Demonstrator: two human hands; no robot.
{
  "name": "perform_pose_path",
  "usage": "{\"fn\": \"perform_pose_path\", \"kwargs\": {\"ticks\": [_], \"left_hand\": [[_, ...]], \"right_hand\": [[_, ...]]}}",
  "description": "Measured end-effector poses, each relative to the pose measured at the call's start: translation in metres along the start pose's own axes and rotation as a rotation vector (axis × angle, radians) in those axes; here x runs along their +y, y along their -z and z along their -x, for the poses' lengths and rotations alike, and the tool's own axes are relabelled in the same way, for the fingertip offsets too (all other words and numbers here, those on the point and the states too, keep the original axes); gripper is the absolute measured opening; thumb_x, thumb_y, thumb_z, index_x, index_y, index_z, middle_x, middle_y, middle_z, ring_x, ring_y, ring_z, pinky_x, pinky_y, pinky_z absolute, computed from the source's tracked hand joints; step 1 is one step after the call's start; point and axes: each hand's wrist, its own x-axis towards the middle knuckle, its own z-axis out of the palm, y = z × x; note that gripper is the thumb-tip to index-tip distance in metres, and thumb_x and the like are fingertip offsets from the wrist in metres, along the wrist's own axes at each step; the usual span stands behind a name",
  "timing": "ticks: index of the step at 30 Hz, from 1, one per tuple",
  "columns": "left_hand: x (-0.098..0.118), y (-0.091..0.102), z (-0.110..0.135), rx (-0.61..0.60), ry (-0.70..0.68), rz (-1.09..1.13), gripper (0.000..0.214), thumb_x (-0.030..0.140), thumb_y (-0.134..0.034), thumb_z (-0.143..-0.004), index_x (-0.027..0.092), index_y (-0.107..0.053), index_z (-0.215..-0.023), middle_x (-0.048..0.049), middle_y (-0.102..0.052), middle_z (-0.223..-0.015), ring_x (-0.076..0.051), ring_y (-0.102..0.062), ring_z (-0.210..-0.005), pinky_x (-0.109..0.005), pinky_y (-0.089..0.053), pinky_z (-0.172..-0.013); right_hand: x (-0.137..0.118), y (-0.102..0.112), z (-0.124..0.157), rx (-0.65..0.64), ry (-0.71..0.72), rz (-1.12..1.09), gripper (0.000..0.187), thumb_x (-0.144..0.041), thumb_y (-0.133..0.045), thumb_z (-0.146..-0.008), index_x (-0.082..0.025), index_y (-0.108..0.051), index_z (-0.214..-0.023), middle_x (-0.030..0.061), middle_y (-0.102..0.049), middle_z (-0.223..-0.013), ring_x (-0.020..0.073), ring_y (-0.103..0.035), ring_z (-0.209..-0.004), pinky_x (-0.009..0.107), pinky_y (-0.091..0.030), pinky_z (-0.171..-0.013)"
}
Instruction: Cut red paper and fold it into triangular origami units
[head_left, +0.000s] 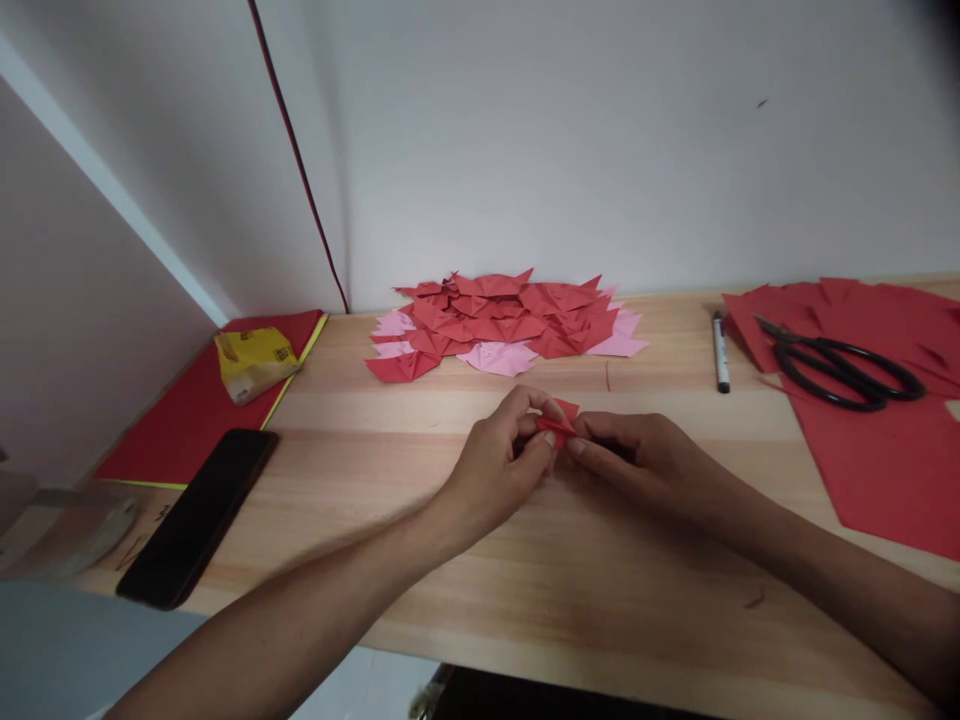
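One red folded paper [561, 421], lying crosswise just in front of the pile of folded pieces [504, 325], and I've got it pinched at both ends, left hand [499, 468] leftward, right hand [646, 458] rightward, equally close.

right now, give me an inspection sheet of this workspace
surface: wooden table, pale grain
job's things: red paper piece, pinched between both hands; pile of folded papers, red and pink, behind it by the wall
clutter: phone at the left edge; yellow packet on a red sheet; pen; scissors lying on red paper sheets at the right
hands: left hand and right hand both shut on the red paper piece
cables: dark red cord running down the wall corner
surroundings: white wall; nothing else seen
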Motion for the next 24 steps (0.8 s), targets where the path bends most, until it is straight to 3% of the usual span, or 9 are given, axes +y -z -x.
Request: {"fn": "perform_pose_path", "kwargs": {"ticks": [14, 24], "left_hand": [[-0.0004, -0.0006, -0.0007, -0.009, 0.009, -0.006, 0.016, 0.014, -0.043, -0.084, 0.023, -0.045, -0.097, 0.0061, -0.051, -0.062, -0.007, -0.043, -0.051, -0.018, -0.033, -0.048], [-0.0037, 0.0001, 0.0000, -0.009, -0.007, -0.020, 0.022, 0.010, -0.041, -0.083, 0.023, -0.045, -0.100, 0.0058, -0.053, -0.066, -0.007, -0.046, -0.055, -0.019, -0.035, -0.053]], "right_hand": [[0.0003, -0.0001, 0.0001, -0.009, -0.001, 0.009, 0.031, -0.037, -0.041, -0.093, -0.020, -0.047, -0.068, -0.0038, -0.041, -0.062, 0.0102, -0.036, -0.057, 0.023, -0.028, -0.050], [-0.0038, 0.0023, 0.0005, -0.023, 0.003, -0.032, 0.024, -0.026, -0.041, -0.090, -0.019, -0.048, -0.069, -0.0039, -0.046, -0.063, 0.0101, -0.040, -0.058, 0.023, -0.030, -0.052]]}}
